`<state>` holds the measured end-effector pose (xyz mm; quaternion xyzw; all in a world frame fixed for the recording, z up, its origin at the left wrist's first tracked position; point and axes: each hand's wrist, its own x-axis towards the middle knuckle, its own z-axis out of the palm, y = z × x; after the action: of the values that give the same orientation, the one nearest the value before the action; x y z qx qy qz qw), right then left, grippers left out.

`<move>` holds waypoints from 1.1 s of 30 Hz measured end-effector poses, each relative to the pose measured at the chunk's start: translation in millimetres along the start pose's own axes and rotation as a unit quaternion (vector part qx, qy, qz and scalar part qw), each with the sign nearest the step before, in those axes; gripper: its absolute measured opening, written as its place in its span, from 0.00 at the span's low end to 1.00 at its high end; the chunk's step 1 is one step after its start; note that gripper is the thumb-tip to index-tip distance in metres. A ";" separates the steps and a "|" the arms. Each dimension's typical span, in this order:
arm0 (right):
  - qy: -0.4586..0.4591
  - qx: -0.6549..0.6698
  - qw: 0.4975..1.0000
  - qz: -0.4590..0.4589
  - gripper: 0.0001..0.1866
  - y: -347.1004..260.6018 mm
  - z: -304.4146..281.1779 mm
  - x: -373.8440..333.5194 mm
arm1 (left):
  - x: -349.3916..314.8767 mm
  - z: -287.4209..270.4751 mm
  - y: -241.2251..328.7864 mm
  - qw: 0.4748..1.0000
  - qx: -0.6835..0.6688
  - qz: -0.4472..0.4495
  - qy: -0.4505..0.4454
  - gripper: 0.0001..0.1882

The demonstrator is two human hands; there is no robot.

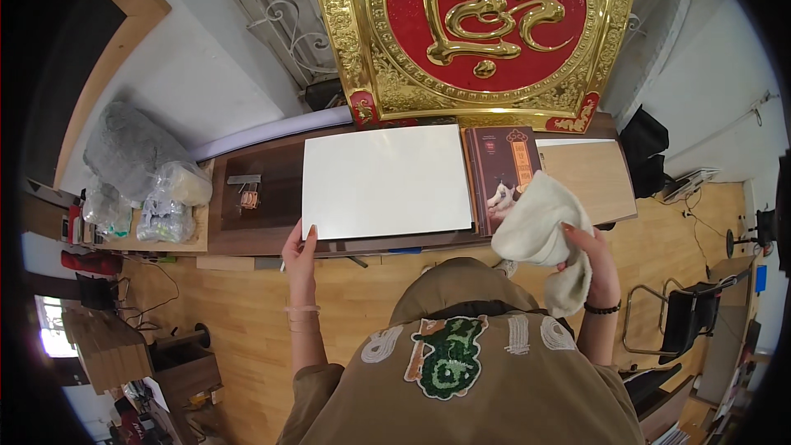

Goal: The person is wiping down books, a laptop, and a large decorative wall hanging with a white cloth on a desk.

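Observation:
My left hand (299, 257) pinches the near left corner of a white board (386, 183), thumb on top and the other fingers mostly hidden beneath. The board is glossy and rectangular, lying flat along the table's near edge. In my right hand (600, 268) is a bunched white cloth (540, 218), gripped between thumb and fingers. The cloth hangs loosely over the near end of a dark brown book (503, 166) with an orange panel, just right of the board. Part of the cloth droops below my fingers.
A large gold-framed red plaque (486, 99) stands behind the table. A light wooden board (587, 173) lies at the right. At left, a small item (249, 195) sits on the dark tabletop (276, 165), beyond it grey and clear wrapped bundles (144, 156). A black chair (688, 321) stands right.

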<state>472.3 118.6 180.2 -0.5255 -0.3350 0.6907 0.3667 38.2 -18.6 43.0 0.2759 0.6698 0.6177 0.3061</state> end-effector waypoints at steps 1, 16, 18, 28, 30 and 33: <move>0.002 -0.006 1.000 -0.013 0.17 -4.2 -0.8 -3.2 | 0.1 1.4 -4.1 1.000 0.001 0.000 -0.001 0.22; 0.023 0.092 0.992 0.081 0.18 -1.2 -33.1 -8.3 | 20.2 -7.2 -42.8 0.982 0.147 0.119 0.020 0.17; 0.015 0.109 0.989 0.094 0.18 -0.9 -52.7 -1.9 | 20.4 -0.3 -38.4 0.989 0.126 0.072 0.014 0.19; 0.319 -0.334 0.772 -0.437 0.21 31.0 -192.2 114.0 | -74.3 180.0 88.7 0.955 0.193 0.205 -0.088 0.20; 0.211 -0.454 0.739 -0.451 0.23 51.2 -181.5 139.1 | -101.2 235.8 128.2 0.917 0.082 0.037 -0.388 0.22; -0.039 -0.631 0.645 -0.430 0.24 69.5 -138.5 154.2 | -114.8 312.2 101.8 0.740 0.183 0.244 -0.599 0.29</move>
<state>568.6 226.5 16.2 -0.3991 -0.8920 0.0970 0.1887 347.5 109.8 136.9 0.7940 0.3583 0.2439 0.4262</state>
